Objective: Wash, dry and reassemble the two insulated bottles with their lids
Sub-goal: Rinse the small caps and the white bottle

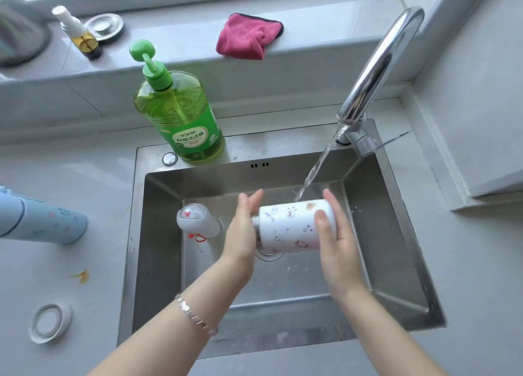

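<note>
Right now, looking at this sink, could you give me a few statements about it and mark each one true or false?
1. The white bottle is held on its side between both hands, left hand and right hand. True.
2. The faucet is turned off. False: water is running onto the white bottle.
3. The blue bottle lies in the sink. False: it lies on the counter to the left of it.
4. A pink cloth lies on the windowsill. True.
5. The green soap bottle stands behind the sink. True.
</note>
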### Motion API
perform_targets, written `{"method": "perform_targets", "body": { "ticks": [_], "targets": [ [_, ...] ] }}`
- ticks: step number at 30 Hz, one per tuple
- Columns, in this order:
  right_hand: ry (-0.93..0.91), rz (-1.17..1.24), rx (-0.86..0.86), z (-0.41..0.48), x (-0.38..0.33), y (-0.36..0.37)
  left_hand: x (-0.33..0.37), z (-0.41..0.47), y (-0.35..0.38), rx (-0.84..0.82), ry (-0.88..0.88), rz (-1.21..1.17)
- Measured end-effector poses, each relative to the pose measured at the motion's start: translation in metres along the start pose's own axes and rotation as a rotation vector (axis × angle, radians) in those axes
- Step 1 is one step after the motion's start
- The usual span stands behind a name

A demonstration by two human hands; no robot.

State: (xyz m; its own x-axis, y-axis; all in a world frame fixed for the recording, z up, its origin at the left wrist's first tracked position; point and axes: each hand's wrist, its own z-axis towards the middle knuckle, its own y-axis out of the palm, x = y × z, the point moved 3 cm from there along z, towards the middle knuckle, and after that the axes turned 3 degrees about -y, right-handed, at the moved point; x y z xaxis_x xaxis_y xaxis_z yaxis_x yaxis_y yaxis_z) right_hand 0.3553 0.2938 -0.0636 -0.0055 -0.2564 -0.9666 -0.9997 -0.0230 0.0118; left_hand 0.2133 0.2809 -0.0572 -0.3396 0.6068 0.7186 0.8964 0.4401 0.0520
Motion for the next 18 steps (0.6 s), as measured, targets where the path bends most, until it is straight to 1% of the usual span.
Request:
{"method": "perform_targets", "body": {
  "ticks": [1,2,3,4,6,7,8,10,12,13,15,16,18],
  "targets": [
    [-0.022,-0.023,-0.054,-0.009,-0.001,0.009,0.001,-0.003,-0.009,0.051,0.032,-0.069],
    [-0.033,-0.026,-0.073,-0.013,0.001,0.012,0.002,-0.005,-0.013,0.068,0.055,-0.109],
    [-0.032,-0.004,-0.056,-0.015,0.0,0.01,0.005,-0.009,-0.01,0.042,0.064,-0.111],
    [-0.025,0.015,0.0,-0.014,-0.001,0.002,0.007,-0.015,-0.001,-0.013,0.067,-0.076],
    [-0.009,0.056,0.167,-0.011,-0.004,-0.021,0.007,-0.03,0.024,-0.137,0.086,0.065],
    [-0.006,0.073,0.227,-0.012,-0.005,-0.029,0.006,-0.035,0.032,-0.176,0.092,0.11],
    [-0.009,0.09,0.241,-0.017,-0.005,-0.03,0.005,-0.037,0.032,-0.18,0.103,0.112],
    [-0.02,0.092,0.161,-0.029,-0.004,-0.014,0.007,-0.031,0.014,-0.093,0.119,0.044],
    [-0.038,0.049,0.091,-0.039,-0.008,0.004,0.001,-0.022,-0.007,-0.012,0.092,-0.026],
    [-0.056,0.024,0.086,-0.039,-0.011,0.006,-0.006,-0.02,-0.012,-0.019,0.076,-0.036],
    [-0.1,-0.067,0.084,-0.031,-0.018,-0.004,-0.024,-0.022,-0.007,-0.096,0.006,0.01],
    [-0.125,-0.141,0.05,-0.025,-0.022,-0.011,-0.034,-0.023,-0.005,-0.118,-0.023,0.065],
    [-0.201,-0.355,-0.073,-0.017,-0.028,-0.02,-0.049,-0.025,-0.011,-0.117,-0.018,0.173]
  ]
}}
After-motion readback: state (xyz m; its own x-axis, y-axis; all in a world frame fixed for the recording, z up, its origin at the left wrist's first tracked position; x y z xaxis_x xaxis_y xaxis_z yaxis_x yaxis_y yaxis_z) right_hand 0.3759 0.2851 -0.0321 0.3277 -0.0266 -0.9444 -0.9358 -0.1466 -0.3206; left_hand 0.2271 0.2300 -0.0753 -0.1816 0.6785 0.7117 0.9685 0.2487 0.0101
